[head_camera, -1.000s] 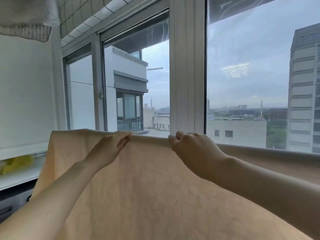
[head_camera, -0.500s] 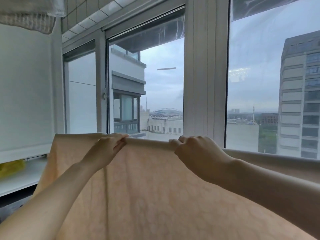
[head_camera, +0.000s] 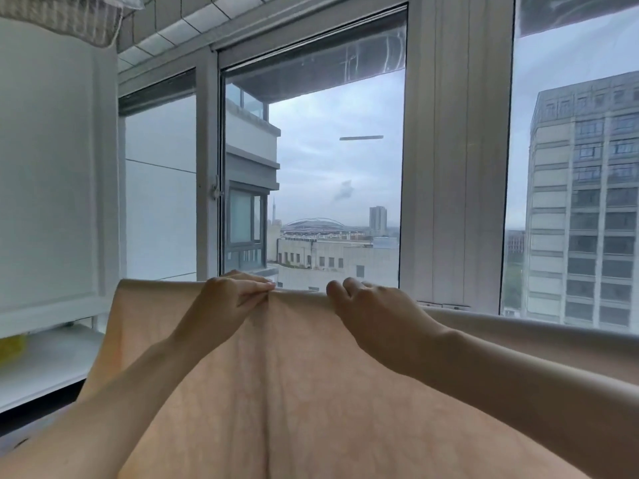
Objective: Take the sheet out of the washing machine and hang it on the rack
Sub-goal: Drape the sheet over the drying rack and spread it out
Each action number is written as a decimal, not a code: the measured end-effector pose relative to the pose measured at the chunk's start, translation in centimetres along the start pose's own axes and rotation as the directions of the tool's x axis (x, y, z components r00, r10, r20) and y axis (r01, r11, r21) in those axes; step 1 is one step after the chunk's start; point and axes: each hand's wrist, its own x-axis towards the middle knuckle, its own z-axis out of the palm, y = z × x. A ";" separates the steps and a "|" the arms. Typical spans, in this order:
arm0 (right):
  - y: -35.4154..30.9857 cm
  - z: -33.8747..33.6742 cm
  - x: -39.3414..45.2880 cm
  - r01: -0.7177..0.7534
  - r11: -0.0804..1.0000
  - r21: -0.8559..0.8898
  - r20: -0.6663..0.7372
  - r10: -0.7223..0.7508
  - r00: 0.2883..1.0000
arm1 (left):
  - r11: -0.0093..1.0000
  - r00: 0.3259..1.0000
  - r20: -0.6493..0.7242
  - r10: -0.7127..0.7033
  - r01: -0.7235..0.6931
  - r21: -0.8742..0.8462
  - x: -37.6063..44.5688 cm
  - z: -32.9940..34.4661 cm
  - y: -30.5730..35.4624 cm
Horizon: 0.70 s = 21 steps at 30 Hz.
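Sheet [head_camera: 311,392] cloth, pale peach in colour, was spread wide across the lower half of the view, in front of a big window [head_camera: 311,167]. Its top edge ran in a long line from the left side to the far right, as if folded over something, but the rack under it was hidden and could not be seen. The cloth hung down from that edge and filled the bottom of the picture.

The left hand [head_camera: 231,299] was held at the top edge of the sheet. Its fingers were laid flat and close together over the fold, with the thumb below, so the edge was pinched between them. A small crease was seen in the cloth just under this hand.

The right hand [head_camera: 373,312] was held just beside it, a little to the right, on the same edge. Its fingers were curled over the top of the fold, and the cloth was gripped there.

Both bare arms were stretched forward from the bottom corners.

Tall buildings and a grey sky were seen through the glass. A white shelf [head_camera: 45,361] was seen at the left, with something yellow [head_camera: 10,347] on it, too blurred to tell.
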 end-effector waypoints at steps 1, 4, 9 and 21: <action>-0.3 0.0 0.5 0.012 1.000 -0.008 0.008 -0.012 1.000 | 1.000 0.999 -0.030 0.021 -0.021 -0.003 -0.1 0.1 0.0; -1.2 -0.4 1.7 0.022 1.000 0.000 -0.009 -0.022 1.000 | 0.998 0.994 -0.090 0.060 -0.056 0.040 -0.1 -0.1 -0.3; -1.9 -1.5 4.1 -0.126 0.990 0.063 0.017 0.125 0.992 | 0.972 0.973 -0.193 0.130 -0.087 0.220 1.0 -1.7 -1.0; -4.5 2.0 7.8 -0.053 0.998 0.015 0.107 0.051 0.993 | 0.973 0.980 0.094 -0.173 0.155 0.170 -2.4 -6.3 -13.3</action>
